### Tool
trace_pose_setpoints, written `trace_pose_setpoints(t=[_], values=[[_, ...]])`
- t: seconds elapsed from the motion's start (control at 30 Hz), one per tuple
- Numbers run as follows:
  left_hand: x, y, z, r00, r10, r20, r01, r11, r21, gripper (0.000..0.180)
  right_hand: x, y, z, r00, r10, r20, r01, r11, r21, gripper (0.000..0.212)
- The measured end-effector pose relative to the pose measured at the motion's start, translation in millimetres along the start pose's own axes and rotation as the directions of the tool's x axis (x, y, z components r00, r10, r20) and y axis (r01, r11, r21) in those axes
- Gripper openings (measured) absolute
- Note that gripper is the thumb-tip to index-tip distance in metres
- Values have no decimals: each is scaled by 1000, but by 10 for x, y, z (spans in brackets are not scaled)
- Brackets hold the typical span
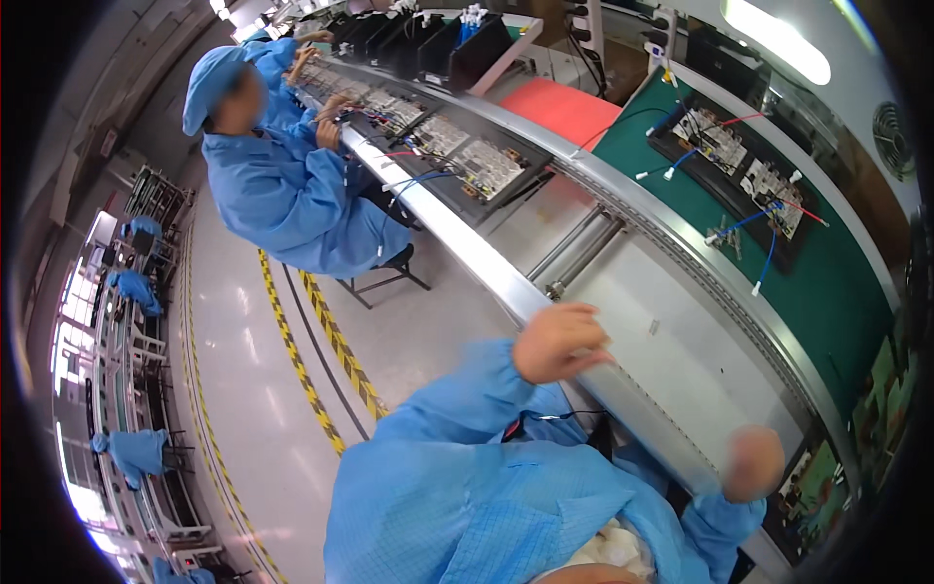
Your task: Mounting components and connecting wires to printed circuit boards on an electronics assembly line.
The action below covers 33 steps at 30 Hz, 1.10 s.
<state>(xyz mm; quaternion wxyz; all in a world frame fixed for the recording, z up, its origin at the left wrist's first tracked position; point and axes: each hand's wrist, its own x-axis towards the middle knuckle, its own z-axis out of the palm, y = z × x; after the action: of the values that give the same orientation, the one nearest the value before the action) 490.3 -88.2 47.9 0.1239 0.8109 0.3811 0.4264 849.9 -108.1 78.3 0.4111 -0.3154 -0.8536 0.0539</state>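
My left hand point(562, 343) is above the near metal rail point(516, 292) of the conveyor line, its fingers loosely bent and nothing visible in them. My right hand point(752, 464) is farther along the same rail, smeared by motion, so its fingers cannot be made out. Beyond the hands, a black tray point(530, 165) on the line carries circuit boards point(489, 167) with red and blue wires. On the green mat point(623, 146) across the line rests another black tray point(671, 146) with wired circuit boards point(773, 190). More boards point(812, 487) lie near my right hand.
To the left, a co-worker in blue point(282, 185) sits at the line on a stool point(394, 273). Metal rollers point(579, 248) cross the conveyor. Black bins point(467, 54) stand at the far side, near a red mat point(559, 112). Yellow-black tape point(336, 341) marks the floor.
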Motion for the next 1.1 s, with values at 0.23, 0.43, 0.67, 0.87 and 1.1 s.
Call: trace_pose_setpoints(t=[0.23, 0.43, 0.67, 0.87, 1.1], values=[[-584, -371, -420, 795, -408, -450, 580, 727, 366, 44, 820, -294, 1380, 854, 354, 381, -519, 610, 599, 23], [-1070, -1164, 158, 696, -193, -692, 511, 809, 289, 40, 1421, -438, 3006, 766, 358, 534, -624, 215, 751, 33], [-1061, -1405, 332, 642, -89, -762, 409, 880, 241, 47, 2275, -400, 4085, 468, 398, 789, -805, -175, 567, 35], [-1121, -1371, 358, 664, -44, -746, 407, 859, 311, 47, 2266, -302, 4289, 458, 375, 806, -795, -232, 560, 36], [-1129, -1424, 274, 669, -54, -741, 387, 877, 285, 46, 2340, -351, 4288, 527, 435, 730, -750, -165, 640, 34]])
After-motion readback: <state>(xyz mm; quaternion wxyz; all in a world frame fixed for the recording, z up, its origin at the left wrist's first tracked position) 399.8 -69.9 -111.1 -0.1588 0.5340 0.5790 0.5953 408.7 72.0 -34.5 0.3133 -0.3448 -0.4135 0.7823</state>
